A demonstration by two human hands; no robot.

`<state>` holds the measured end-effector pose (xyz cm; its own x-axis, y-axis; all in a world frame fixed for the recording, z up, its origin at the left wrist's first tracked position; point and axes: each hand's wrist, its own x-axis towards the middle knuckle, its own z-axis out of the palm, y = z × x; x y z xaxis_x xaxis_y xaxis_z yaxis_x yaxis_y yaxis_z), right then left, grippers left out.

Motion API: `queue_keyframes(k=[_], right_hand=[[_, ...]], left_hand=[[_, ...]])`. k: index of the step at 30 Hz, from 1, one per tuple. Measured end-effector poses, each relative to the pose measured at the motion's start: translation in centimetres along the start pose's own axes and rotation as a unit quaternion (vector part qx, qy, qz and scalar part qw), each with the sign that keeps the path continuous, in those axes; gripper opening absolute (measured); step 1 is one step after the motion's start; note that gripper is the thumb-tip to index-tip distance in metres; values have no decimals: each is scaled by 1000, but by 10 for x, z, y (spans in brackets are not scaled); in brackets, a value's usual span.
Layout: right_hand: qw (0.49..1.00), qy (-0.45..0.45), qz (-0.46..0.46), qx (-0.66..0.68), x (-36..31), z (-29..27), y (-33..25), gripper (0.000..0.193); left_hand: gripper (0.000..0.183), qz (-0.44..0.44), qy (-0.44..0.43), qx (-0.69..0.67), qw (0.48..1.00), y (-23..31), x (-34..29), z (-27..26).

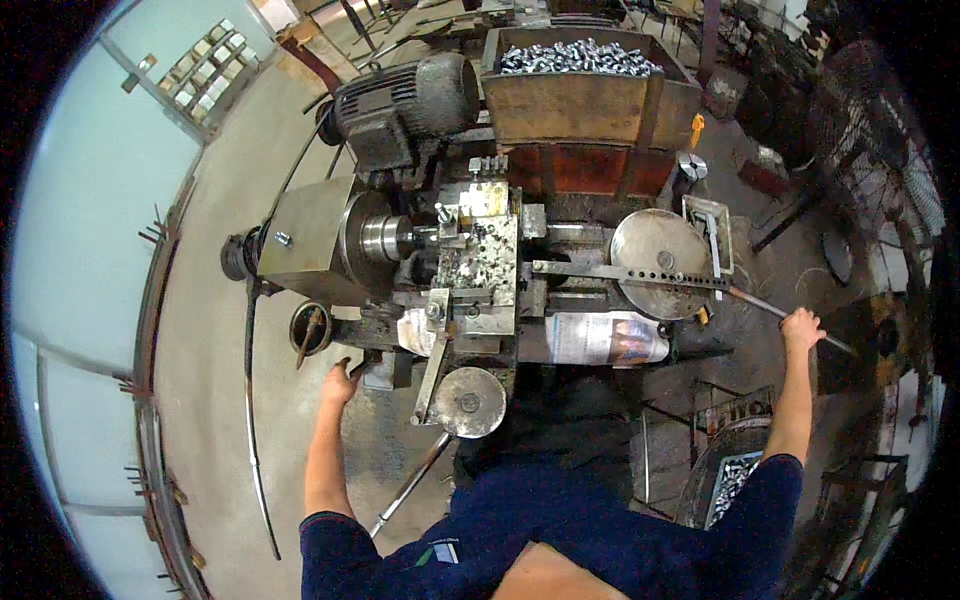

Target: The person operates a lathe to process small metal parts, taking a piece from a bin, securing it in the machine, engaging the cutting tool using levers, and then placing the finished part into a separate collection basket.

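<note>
Closest to the lens in the head view comes a navy shirt (pixel 620 515), both bare forearms reaching out over a metalworking machine (pixel 490 300). Over on the right, the right hand (pixel 802 328) has its fingers curled round a long metal rod (pixel 758 301), which runs up and left to a drilled bar (pixel 650 275) lying across a large round disc (pixel 660 235). Across to the left hand (pixel 341 382), beside a small grey block (pixel 380 372) and below a handwheel (pixel 312 328); its fingers bend inward, but whether they hold anything I cannot tell. Between the two, the carriage (pixel 480 255) is peppered with dark specks, a round spindle (pixel 383 238) to its left, and a smaller disc (pixel 468 402) sits nearer the body. Up top, a wooden bin (pixel 560 112) brims with shiny metal pieces (pixel 580 58), a dark motor (pixel 410 100) to its left; low on the right, a blue tray (pixel 717 488) seems to carry similar pieces, though the dim, curved edge blurs them
</note>
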<state>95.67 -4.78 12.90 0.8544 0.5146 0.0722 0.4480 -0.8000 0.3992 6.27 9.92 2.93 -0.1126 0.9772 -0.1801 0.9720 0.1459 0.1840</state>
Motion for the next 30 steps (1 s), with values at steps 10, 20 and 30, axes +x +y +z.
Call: queue_keyframes(k=[10, 20, 30], right_hand=[[998, 26, -19, 55, -8, -1, -4, 28], [996, 47, 24, 73, -32, -10, -19, 46], [783, 264, -323, 462, -182, -80, -113, 56]], left_hand=[[55, -173, 156, -8, 972, 31, -2, 94], [39, 12, -9, 91, 996, -1, -1, 51], [39, -24, -46, -80, 995, -13, -20, 42]])
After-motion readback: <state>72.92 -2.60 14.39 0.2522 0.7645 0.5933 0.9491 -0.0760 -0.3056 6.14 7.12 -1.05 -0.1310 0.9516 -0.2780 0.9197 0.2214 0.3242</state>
